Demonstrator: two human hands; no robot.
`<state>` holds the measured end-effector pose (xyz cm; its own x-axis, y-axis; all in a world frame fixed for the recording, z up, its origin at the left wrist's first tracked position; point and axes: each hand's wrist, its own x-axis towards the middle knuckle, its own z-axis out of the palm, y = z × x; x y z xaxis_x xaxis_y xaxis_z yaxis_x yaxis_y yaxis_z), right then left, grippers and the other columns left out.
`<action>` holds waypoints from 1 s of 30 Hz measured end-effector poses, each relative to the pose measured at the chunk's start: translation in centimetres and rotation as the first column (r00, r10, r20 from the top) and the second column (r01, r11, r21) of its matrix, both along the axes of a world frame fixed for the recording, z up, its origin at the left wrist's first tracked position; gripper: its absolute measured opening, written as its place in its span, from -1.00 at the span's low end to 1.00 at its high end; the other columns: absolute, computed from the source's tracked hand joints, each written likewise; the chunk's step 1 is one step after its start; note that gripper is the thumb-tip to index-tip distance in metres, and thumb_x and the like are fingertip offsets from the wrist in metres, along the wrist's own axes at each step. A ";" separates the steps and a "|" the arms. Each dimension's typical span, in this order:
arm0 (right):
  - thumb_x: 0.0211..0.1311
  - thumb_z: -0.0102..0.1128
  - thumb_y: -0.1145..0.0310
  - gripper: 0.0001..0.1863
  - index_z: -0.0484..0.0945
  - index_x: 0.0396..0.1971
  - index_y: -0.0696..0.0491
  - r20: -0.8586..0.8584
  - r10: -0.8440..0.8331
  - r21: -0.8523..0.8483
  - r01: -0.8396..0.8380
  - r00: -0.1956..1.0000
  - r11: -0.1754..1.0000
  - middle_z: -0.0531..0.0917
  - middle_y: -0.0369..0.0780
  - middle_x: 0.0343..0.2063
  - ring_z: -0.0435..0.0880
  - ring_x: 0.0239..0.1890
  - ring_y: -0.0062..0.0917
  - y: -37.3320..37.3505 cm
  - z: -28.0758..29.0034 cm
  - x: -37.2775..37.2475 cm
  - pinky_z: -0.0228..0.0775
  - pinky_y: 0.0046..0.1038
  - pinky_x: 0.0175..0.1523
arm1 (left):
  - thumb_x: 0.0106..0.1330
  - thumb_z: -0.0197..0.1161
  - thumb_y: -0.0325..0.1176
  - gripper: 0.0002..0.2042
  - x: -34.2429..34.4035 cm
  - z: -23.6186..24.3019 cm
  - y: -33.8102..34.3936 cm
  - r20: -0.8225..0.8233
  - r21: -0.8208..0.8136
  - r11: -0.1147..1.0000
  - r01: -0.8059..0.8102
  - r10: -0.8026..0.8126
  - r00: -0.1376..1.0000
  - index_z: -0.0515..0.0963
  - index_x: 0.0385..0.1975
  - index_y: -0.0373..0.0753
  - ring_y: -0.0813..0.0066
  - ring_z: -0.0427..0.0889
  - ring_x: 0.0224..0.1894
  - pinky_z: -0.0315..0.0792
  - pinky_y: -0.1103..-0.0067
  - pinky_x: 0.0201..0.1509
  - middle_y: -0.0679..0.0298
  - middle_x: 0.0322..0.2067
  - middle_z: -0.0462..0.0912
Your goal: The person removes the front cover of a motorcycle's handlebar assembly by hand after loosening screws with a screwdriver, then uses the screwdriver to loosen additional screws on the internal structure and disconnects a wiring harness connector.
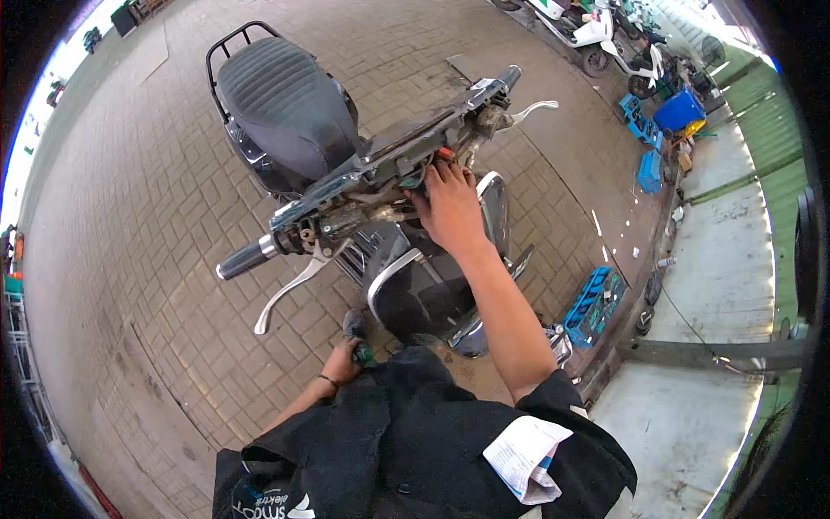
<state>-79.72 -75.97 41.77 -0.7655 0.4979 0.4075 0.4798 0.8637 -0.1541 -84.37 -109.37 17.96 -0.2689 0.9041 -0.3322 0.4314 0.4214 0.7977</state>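
Observation:
An electric scooter with a dark seat (281, 91) stands in front of me, its handlebar (354, 195) stripped of covers so wires and brackets show. My right hand (454, 208) reaches into the middle of the handlebar, fingers bent among the wiring beside a small red part (444, 153). Its fingertips are partly hidden, so what they grip cannot be made out. Low on the left, my left hand (343, 362) curls around a small dark-green thing (363, 354) close to a grey shoe (354, 323). Silver brake levers (290, 294) stick out from the bar ends.
Blue crates (595, 303) with tools sit on the right, along a pale wall panel (692, 415). Farther back are a blue bin (680, 110) and parked scooters (596, 35). Block paving (156, 233) surrounds the scooter. A folded paper (526, 457) lies against my dark shirt.

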 end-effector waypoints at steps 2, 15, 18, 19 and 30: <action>0.05 0.22 0.21 -0.58 0.46 -0.18 0.22 -0.028 0.072 -0.049 -0.073 0.997 0.996 0.48 -0.01 -0.10 0.41 0.03 -0.15 0.6 0.1 0.3 0.22 -0.15 0.11 | 0.00 0.26 -0.41 -0.58 2.5 -0.6 1.3 0.111 0.006 1.000 -0.008 0.007 0.994 0.41 -0.09 -0.32 -0.12 0.47 -0.03 0.38 0.27 0.01 -0.06 -0.11 0.51; 0.02 0.25 0.27 -0.49 0.39 -0.04 0.20 -0.065 0.203 -0.131 -0.210 0.977 0.969 0.48 0.00 -0.05 0.40 0.07 -0.15 2.4 -0.3 0.5 0.23 -0.16 0.13 | 0.04 0.30 0.04 -0.37 9.9 -11.0 1.2 0.153 -0.208 0.978 0.005 0.027 0.988 0.42 -0.02 -0.35 -0.09 0.52 -0.05 0.41 0.27 0.03 -0.13 -0.11 0.54; -0.02 0.29 0.31 -0.45 0.37 -0.02 0.21 -0.143 0.262 -0.150 -0.282 0.955 0.948 0.47 0.02 -0.05 0.40 0.07 -0.14 2.9 -0.7 0.9 0.23 -0.21 0.16 | 0.09 0.24 0.06 -0.41 10.0 -9.6 3.2 0.062 -0.321 0.908 0.268 -0.263 0.963 0.46 -0.06 -0.36 -0.07 0.52 -0.06 0.40 0.27 0.02 -0.14 -0.12 0.54; -0.04 0.30 0.33 -0.45 0.37 -0.03 0.22 -0.193 0.283 -0.117 -0.308 0.940 0.944 0.48 0.02 -0.07 0.41 0.06 -0.14 3.6 -0.9 1.1 0.24 -0.21 0.15 | 0.11 0.21 0.07 -0.42 9.1 -6.8 4.7 0.083 -0.397 0.852 0.341 -0.336 0.938 0.47 -0.07 -0.35 -0.04 0.52 -0.05 0.39 0.28 0.03 -0.10 -0.10 0.54; -0.06 0.28 0.35 -0.50 0.38 -0.07 0.16 -0.221 0.019 -0.309 -0.089 0.975 0.947 0.58 0.04 -0.41 0.57 -0.24 -0.04 1.9 1.5 3.3 0.41 -0.20 -0.13 | 0.12 0.23 -0.29 -0.69 -0.9 32.8 15.4 -0.751 0.342 0.798 0.496 -0.085 0.655 0.51 -0.13 -0.21 0.24 0.48 0.02 0.28 0.27 0.15 0.19 -0.09 0.54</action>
